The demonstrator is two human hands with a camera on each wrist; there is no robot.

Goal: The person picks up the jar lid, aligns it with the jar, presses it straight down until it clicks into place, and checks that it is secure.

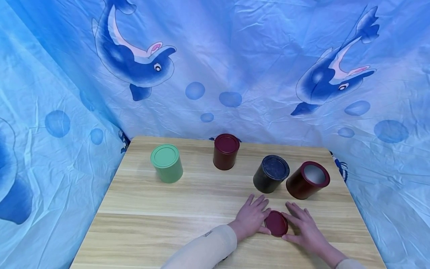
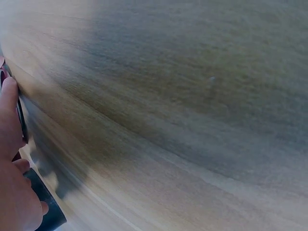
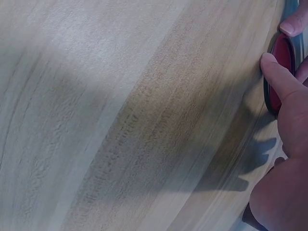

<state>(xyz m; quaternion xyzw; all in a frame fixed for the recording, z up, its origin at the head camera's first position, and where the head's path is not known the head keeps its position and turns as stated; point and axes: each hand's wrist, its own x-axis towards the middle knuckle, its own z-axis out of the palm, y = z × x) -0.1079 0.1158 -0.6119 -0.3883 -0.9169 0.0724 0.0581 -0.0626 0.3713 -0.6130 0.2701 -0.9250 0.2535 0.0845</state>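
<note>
A round dark red lid (image 1: 276,223) is between my two hands near the front right of the table. My left hand (image 1: 251,217) holds its left edge between thumb and forefinger, the other fingers stretched forward. On the opposite edge, my right hand (image 1: 305,228) does likewise, its remaining fingers spread out. The right wrist view shows the same lid (image 3: 284,62) nearly edge-on, with fingertips at its rim. Just beyond the hands stands a dark red can (image 1: 300,183) without a lid, its grey inside showing. To the left of it is a black lidded can (image 1: 270,175).
A lidded dark red can (image 1: 226,152) stands at the back edge of the wooden table (image 1: 151,228). Farther left is a green can (image 1: 168,164) with a green lid. Blue cloth (image 1: 208,56) printed with dolphins hangs behind and at both sides.
</note>
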